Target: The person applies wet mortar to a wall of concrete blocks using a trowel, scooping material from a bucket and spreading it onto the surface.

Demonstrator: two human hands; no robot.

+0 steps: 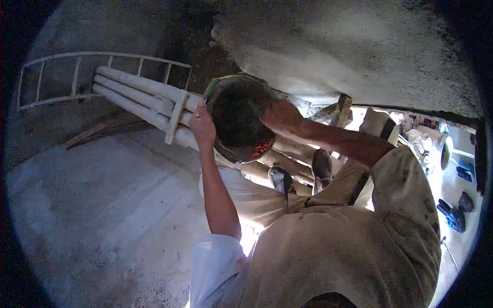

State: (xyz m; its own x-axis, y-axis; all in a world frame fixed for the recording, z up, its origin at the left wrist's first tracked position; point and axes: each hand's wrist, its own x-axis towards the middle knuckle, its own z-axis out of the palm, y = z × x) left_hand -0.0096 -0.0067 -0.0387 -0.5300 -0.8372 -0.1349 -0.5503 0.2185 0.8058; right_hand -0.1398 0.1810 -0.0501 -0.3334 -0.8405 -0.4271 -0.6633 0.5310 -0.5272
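Note:
A round, dark basin [237, 115] is held up in front of me, with a green patch on its left rim and red-orange flecks along its lower inner side. My left hand [204, 126] grips its left edge, thumb up along the rim. Over the right side of the basin is my right hand [281, 119], its fingers lost in the dark interior. Whether those fingers are closed cannot be made out. The bottom of the basin is too dark to read.
Long pale poles [136, 95] run from the upper left beneath my shoes [321, 167], with a crosspiece [177, 117] over them. A ladder-like frame [77, 77] lies behind. A rough wall [349, 46] rises close ahead. Blue and dark items [452, 214] lie far right.

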